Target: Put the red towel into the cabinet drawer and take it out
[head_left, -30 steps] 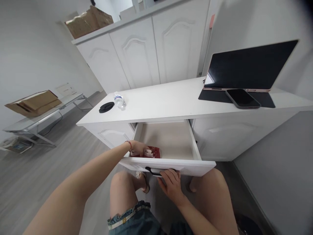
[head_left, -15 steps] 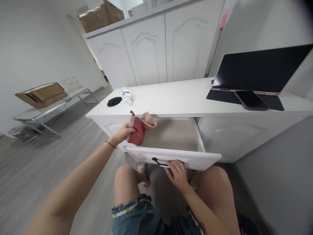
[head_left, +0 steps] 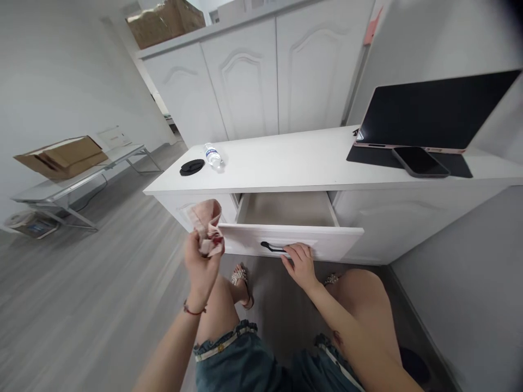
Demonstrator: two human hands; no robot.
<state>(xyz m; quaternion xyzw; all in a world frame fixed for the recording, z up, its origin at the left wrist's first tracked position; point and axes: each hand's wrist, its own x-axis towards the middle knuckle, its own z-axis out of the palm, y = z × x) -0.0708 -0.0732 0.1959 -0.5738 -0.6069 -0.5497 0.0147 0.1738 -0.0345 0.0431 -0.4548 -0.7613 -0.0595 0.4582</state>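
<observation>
My left hand (head_left: 203, 272) is closed around a crumpled pink and red cloth (head_left: 208, 213), held up by the left end of the drawer front. Part of the cloth is hidden in the fingers. My right hand (head_left: 301, 265) rests on the white drawer (head_left: 241, 238), its fingers laid against the front and its thumb apart below. Those fingers cover the right end of the black handle (head_left: 272, 247). The drawer stands partly pulled out, and its pale inside shows behind the front panel.
On the white countertop (head_left: 281, 163) are a clear plastic bottle (head_left: 213, 157), a round black object (head_left: 192, 167), a laptop-like screen (head_left: 433, 111) and a phone (head_left: 420, 161). Cardboard boxes sit on a side table (head_left: 67, 158) and on the upper cabinet (head_left: 165, 22). My knees are below the drawer.
The drawer has slid further in, with my right hand moving along on its front. My left hand has drawn the cloth left and down, away from above the drawer opening.
</observation>
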